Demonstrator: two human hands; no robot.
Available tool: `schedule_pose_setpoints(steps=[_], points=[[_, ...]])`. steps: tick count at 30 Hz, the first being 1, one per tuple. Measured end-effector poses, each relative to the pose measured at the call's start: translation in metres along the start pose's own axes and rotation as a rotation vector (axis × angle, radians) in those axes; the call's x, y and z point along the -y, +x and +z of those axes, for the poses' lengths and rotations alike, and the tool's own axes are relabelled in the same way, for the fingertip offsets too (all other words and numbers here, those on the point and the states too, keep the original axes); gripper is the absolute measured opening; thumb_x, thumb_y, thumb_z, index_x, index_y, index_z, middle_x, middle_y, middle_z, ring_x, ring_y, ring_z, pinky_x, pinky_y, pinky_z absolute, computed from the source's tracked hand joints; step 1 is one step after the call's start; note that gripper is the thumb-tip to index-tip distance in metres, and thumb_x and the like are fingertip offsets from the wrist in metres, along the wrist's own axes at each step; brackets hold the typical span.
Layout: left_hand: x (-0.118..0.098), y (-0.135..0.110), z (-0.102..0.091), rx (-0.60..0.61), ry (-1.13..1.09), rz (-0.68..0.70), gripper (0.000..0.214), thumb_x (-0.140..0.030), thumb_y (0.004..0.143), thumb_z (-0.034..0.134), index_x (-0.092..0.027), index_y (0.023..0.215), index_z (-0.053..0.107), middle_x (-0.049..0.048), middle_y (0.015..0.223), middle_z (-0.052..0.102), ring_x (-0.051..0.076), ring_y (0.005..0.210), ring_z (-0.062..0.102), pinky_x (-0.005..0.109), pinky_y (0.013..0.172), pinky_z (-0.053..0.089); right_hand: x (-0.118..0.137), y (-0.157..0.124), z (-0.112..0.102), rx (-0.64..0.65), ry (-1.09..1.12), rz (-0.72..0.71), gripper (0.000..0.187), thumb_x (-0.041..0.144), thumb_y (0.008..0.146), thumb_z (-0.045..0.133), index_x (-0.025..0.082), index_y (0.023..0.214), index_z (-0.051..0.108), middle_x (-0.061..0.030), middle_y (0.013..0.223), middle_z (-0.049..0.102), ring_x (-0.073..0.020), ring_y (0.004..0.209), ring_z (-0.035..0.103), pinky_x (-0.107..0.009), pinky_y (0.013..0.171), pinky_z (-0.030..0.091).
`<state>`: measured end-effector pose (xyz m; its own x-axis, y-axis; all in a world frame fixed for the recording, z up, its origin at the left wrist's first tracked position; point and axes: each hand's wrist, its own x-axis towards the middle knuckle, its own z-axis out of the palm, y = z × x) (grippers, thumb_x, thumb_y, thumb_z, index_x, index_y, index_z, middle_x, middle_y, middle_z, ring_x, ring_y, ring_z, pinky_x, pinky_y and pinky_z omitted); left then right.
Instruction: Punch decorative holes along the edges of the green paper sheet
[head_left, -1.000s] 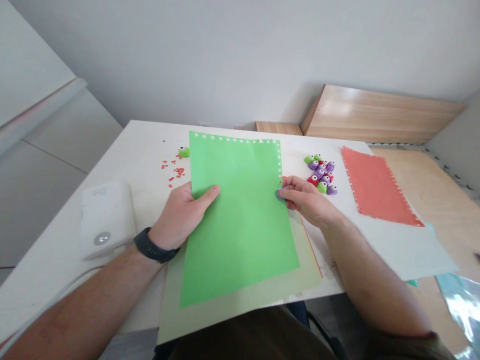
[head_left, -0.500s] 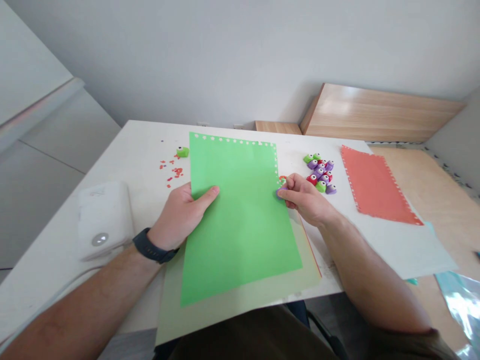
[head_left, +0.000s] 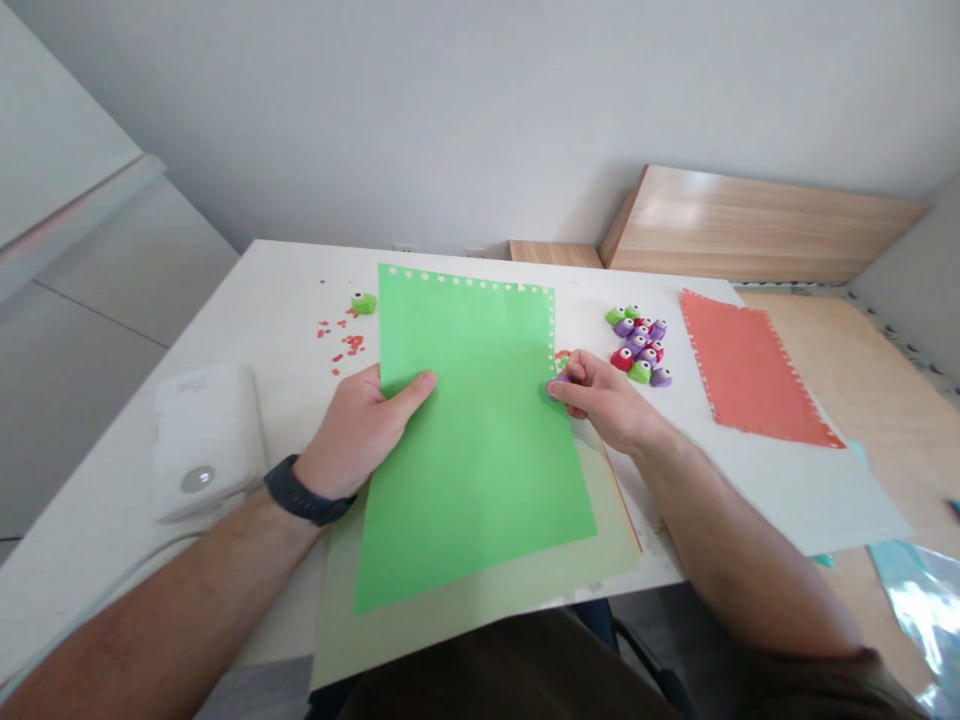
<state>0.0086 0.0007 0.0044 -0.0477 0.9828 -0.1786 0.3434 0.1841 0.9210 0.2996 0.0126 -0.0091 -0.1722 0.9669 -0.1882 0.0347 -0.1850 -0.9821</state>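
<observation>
And here's the white table [head_left: 225, 300], with a bright green paper sheet [head_left: 472, 450] held up over its near side, the far and right edges dotted with small punched shapes. The left hand [head_left: 352, 435] has the sheet by its left edge, thumb pressed on top and fingers tucked out of sight beneath, a firm pinch, with a black wristwatch [head_left: 300, 503] on the wrist. Over at the right edge, the right hand [head_left: 607, 400] pinches a purple craft punch [head_left: 558, 387], thumb and fingers pressed together around it, right against the paper's edge. Under the green sheet, a pale green sheet [head_left: 480, 600] runs toward the near table edge and hangs past it. Just far of the right hand sits a tight cluster of green, purple and red craft punches [head_left: 637, 345], and further right lies a red-orange sheet [head_left: 757, 370] with punched edges. Left of the green sheet, a lone green craft punch [head_left: 364, 303] sits near scattered red paper bits [head_left: 345, 340], and further left and near is a white plastic box [head_left: 206, 440] with a round silver button
</observation>
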Motion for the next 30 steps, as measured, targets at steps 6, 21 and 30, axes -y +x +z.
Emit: schedule_pose_setpoints(steps=[6,21,30], points=[[0.003,0.000,0.000,0.005,-0.025,-0.016,0.051,-0.056,0.088,0.073,-0.021,0.126,0.078,0.0089,0.112,0.084,0.034,0.099,0.080,0.046,0.096,0.064,-0.001,0.001,0.000,0.012,-0.016,0.007,0.049,0.037,0.081,0.084,0.024,0.078,0.037,0.0085,0.067,0.040,-0.0095,0.057,0.037,-0.027,0.054,0.028],[0.005,0.001,0.001,0.015,-0.063,-0.008,0.051,-0.055,0.090,0.075,-0.022,0.128,0.078,0.0096,0.118,0.082,0.033,0.103,0.079,0.046,0.099,0.063,-0.008,0.002,-0.015,0.082,-0.398,-0.061,0.032,0.036,0.087,0.074,0.022,0.111,0.056,0.0040,0.087,0.061,-0.0133,0.075,0.055,-0.028,0.069,0.044],[0.003,0.000,0.003,0.076,-0.084,-0.055,0.046,-0.049,0.091,0.075,-0.022,0.128,0.077,0.0088,0.118,0.082,0.031,0.096,0.081,0.041,0.085,0.066,0.001,-0.003,-0.015,0.038,-0.863,-0.187,0.019,0.023,0.084,0.069,0.020,0.102,0.070,-0.0027,0.097,0.067,-0.0146,0.075,0.061,-0.030,0.073,0.049]])
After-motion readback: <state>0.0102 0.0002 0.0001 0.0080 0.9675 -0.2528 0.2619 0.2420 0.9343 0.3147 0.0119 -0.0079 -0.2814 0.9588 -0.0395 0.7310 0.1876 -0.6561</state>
